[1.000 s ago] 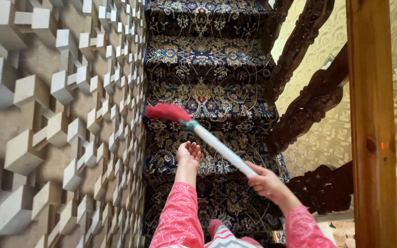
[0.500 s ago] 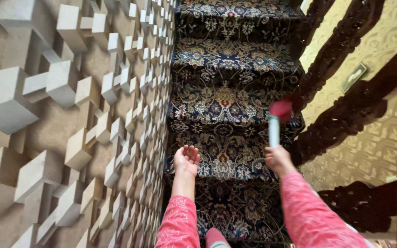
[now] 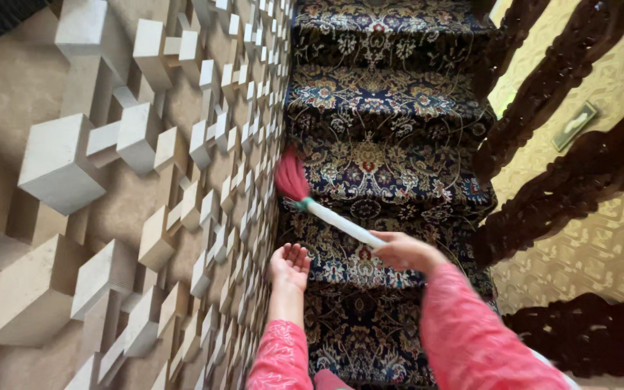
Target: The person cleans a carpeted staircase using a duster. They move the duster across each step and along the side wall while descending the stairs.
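Broom on the carpeted stairs (image 3: 391,94)
Right hand (image 3: 404,253) grips the red broom (image 3: 319,206) by the wall; left hand (image 3: 289,265) empty, palm up.

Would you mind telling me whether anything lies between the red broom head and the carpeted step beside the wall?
Nothing visible does. The right hand holds the broom, whose red head sits at the carpeted step by the block-patterned wall. The left hand is open, nearer the camera.

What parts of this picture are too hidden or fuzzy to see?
Head view:
- Broom: its handle end is covered by the right hand.
- Red bristles: motion-blurred, so whether they touch the carpet is unclear.
- Left hand: palm up, holding nothing; its arm is cut off by the bottom edge.
- Railing: cut off at the right edge.
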